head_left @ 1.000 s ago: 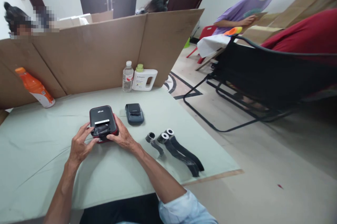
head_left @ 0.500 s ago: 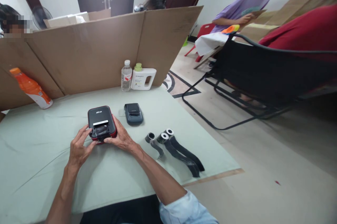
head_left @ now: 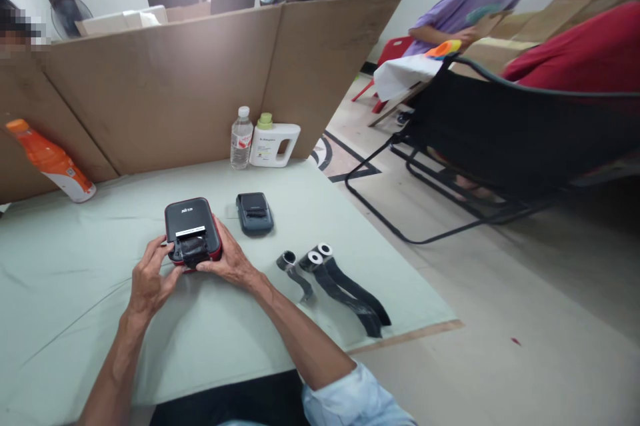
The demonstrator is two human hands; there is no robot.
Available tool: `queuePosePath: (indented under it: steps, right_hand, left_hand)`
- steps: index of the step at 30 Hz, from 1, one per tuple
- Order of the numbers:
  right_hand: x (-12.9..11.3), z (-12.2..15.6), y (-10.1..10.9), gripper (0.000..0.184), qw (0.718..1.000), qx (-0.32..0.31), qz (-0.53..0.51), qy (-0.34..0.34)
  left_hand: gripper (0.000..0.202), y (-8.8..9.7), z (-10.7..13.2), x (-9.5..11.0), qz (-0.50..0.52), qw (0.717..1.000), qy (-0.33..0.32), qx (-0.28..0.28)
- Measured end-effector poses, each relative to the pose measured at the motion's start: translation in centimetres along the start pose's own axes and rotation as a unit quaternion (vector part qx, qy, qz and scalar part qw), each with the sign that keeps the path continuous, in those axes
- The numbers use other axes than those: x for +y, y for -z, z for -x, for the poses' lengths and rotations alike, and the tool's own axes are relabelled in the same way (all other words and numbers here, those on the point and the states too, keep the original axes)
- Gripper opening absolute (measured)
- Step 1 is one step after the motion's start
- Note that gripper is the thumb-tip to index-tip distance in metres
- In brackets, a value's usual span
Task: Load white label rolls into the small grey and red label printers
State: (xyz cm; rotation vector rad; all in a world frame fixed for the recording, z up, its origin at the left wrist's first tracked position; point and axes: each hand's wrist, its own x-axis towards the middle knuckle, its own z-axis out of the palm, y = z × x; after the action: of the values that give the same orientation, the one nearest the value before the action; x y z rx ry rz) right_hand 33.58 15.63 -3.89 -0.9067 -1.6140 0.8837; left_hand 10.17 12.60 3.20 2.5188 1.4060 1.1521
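Observation:
A small black label printer [head_left: 189, 216] with red sides is held between my two hands, just above or on the table. A white strip shows at its slot, and a dark, shiny film piece [head_left: 194, 249] lies over its near end. My left hand [head_left: 150, 279] grips the left side and near corner with fingers and thumb. Around the right side wraps my right hand [head_left: 231, 259], its thumb along the near edge. A second, smaller dark printer [head_left: 255, 214] lies right of it. Nearer me are several rolls of black ribbon [head_left: 314, 261] with their tails unrolled.
A cardboard screen [head_left: 185, 93] stands along the back of the cloth-covered table [head_left: 65, 319]. Before it are an orange bottle [head_left: 53, 163], a water bottle [head_left: 241, 139] and a white jug [head_left: 275, 145]. A black folding chair [head_left: 495, 133] and other people are to the right.
The view has shifted slightly, so the screen and bottles sit a little higher in it. Both hands keep the same hold on the printer.

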Motion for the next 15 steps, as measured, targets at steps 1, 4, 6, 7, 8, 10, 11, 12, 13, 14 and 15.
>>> queuePosePath:
  steps: [1, 4, 6, 7, 8, 10, 11, 12, 13, 14, 15]
  right_hand:
    - [-0.1, 0.0, 0.0, 0.131, 1.0, 0.003, -0.004, -0.002]
    - [-0.7, -0.2, 0.0, 0.13, 1.0, 0.002, -0.01, -0.002]
    - [-1.2, -0.3, 0.1, 0.128, 1.0, -0.001, -0.009, 0.001]
    - [-1.4, -0.3, 0.2, 0.127, 1.0, -0.003, -0.008, 0.004]
    - [-1.6, -0.4, 0.2, 0.126, 1.0, -0.004, -0.006, 0.007]
    - [-1.8, -0.4, 0.3, 0.125, 1.0, -0.004, -0.001, 0.012]
    - [-1.8, -0.4, 0.3, 0.125, 1.0, -0.004, 0.003, 0.012]
    - [-1.8, -0.4, 0.3, 0.125, 1.0, -0.004, 0.006, 0.011]
    - [-1.8, -0.4, 0.3, 0.125, 1.0, -0.005, 0.009, 0.009]
    - [-1.7, -0.4, 0.3, 0.126, 1.0, -0.006, 0.01, 0.007]
    - [-1.6, -0.4, 0.3, 0.126, 1.0, -0.006, 0.01, 0.006]
  left_hand:
    - [0.036, 0.1, -0.1, 0.0, -0.001, 1.0, 0.004, -0.004]
    - [0.035, 0.3, -0.2, 0.2, -0.009, 1.0, 0.013, -0.013]
    - [0.035, 0.4, -0.2, 0.2, -0.018, 1.0, 0.016, -0.017]
    - [0.036, 0.4, -0.1, 0.2, -0.023, 0.999, 0.015, -0.018]
    - [0.037, 0.4, 0.0, 0.1, -0.027, 0.999, 0.013, -0.018]
    - [0.04, 0.4, 0.2, 0.0, -0.034, 0.999, 0.005, -0.016]
    - [0.041, 0.4, 0.3, -0.1, -0.037, 0.999, 0.001, -0.014]
    - [0.043, 0.3, 0.3, -0.2, -0.038, 0.999, -0.002, -0.01]
    - [0.043, 0.3, 0.4, -0.2, -0.039, 0.999, -0.003, -0.007]
    - [0.043, 0.3, 0.4, -0.2, -0.038, 0.999, -0.003, -0.004]
    - [0.042, 0.3, 0.3, -0.2, -0.037, 0.999, -0.001, -0.002]
